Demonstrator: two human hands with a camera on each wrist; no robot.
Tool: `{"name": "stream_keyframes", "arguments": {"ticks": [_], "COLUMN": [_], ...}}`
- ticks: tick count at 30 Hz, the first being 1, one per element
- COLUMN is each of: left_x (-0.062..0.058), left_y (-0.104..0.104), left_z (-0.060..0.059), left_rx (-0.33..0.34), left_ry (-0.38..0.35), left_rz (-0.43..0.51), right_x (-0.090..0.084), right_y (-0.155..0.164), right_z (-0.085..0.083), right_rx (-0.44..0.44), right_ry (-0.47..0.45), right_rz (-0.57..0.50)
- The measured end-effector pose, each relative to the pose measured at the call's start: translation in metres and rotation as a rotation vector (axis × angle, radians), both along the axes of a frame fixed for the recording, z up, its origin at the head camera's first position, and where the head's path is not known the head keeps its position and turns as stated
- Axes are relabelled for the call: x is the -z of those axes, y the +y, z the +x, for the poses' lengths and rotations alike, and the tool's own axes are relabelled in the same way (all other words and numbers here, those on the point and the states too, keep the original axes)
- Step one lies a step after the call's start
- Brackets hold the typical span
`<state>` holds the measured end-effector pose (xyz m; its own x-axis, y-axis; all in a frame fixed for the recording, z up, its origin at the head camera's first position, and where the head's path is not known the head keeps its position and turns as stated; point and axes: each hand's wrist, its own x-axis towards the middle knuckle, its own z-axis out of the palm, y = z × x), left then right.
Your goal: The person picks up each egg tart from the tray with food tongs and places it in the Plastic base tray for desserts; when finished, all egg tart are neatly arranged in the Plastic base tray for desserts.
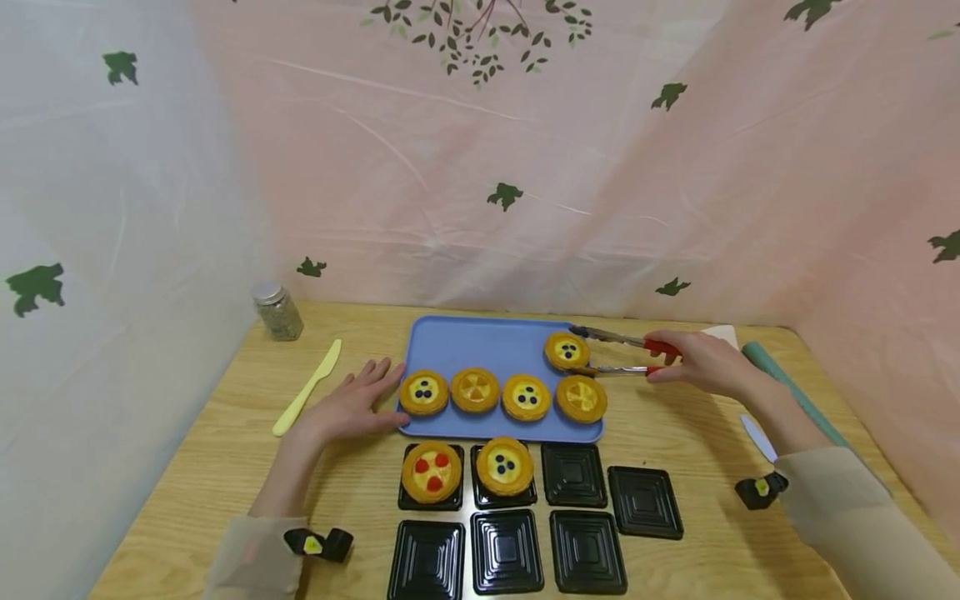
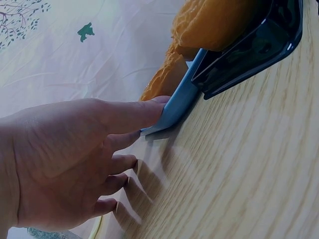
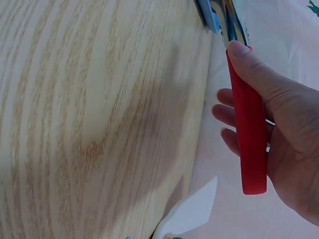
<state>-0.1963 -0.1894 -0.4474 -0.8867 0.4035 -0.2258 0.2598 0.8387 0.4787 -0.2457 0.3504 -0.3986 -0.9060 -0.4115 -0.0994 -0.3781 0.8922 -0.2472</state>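
My right hand [image 1: 701, 360] grips red-handled metal tongs [image 3: 249, 129]. The tongs' tips lie on either side of an egg tart with blueberry dots [image 1: 567, 352], at the right of the blue tray [image 1: 480, 337]. Spread fingers of my left hand [image 1: 356, 402] touch the tray's left edge; in the left wrist view the thumb [image 2: 144, 112] rests against its rim. Along the tray's front lies a row of several tarts [image 1: 475, 390], some blueberry, some with yellow pieces. Nearer me, a red-dotted tart [image 1: 432, 472] and a blueberry tart [image 1: 505, 467] sit on black square trays.
Several more black square trays [image 1: 573, 475] lie at the front. To the left are a yellow knife [image 1: 309, 387] and a glass jar [image 1: 278, 312]. A green roll [image 1: 787, 387], a white piece [image 1: 722, 334] and a pale blue utensil [image 1: 759, 438] lie right. Cloth surrounds the table.
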Motion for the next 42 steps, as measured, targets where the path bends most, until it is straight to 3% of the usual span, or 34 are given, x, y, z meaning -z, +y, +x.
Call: {"name": "stream_keyframes", "arguments": {"ticks": [42], "left_x": [-0.0017], "left_y": [-0.0010], "left_z": [0.0011], "left_rx": [0.010], "left_ry": [-0.004], "left_rz": [0.010], "right_x": [0.0084], "right_y": [-0.0020], "right_z": [0.0075], "right_rx": [0.011], "right_ry": [0.034], "right_rz": [-0.012]}}
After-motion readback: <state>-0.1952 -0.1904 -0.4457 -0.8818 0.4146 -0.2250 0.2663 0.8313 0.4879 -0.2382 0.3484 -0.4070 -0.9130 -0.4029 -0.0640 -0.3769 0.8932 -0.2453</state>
